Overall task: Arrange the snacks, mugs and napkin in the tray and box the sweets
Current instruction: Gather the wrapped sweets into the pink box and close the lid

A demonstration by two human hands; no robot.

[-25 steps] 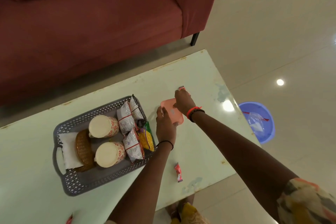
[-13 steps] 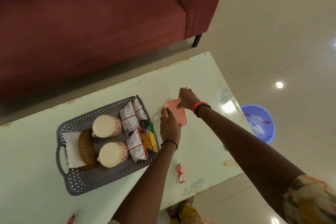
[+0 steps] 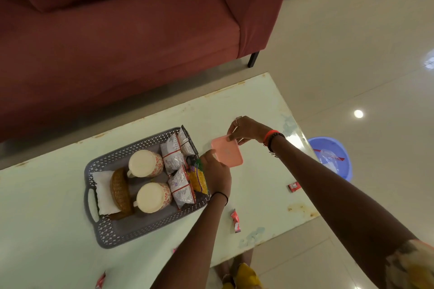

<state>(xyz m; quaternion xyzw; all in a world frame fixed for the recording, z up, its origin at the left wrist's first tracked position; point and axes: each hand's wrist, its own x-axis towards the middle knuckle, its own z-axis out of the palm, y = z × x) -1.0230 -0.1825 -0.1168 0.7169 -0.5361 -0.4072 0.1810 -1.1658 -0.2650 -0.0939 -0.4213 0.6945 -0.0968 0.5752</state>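
Centre of frame: both hands on the pink box (image 3: 227,154). Right hand (image 3: 249,129) pinches its far upper edge, grip narrow, fingers curled over the rim. Left hand (image 3: 217,175) holds the near left side, grip closed against the box wall. Box sits tilted between the hands; whether it touches the surface (image 3: 258,105) or is lifted just clear cannot be told from this angle.

Just left of the left hand: grey perforated tray (image 3: 122,233), handle at its left end. Inside, from left: white napkin (image 3: 101,192), brown woven coaster (image 3: 120,191) leaning on it, two mugs (image 3: 145,163) with red pattern, one above the other in frame. Snack packets (image 3: 175,157) stand along the tray's right side, white-and-red ones plus a yellow packet (image 3: 198,179) touching the left hand.

Loose sweets on the surface: one red wrapper (image 3: 235,217) lower centre, near the left forearm; another (image 3: 294,187) right of centre, beside the right forearm; a third (image 3: 100,280) at the bottom edge, well apart from the tray.

Upper left: red sofa (image 3: 117,30). Right edge: blue basin (image 3: 333,157) on the tiled floor (image 3: 352,54).
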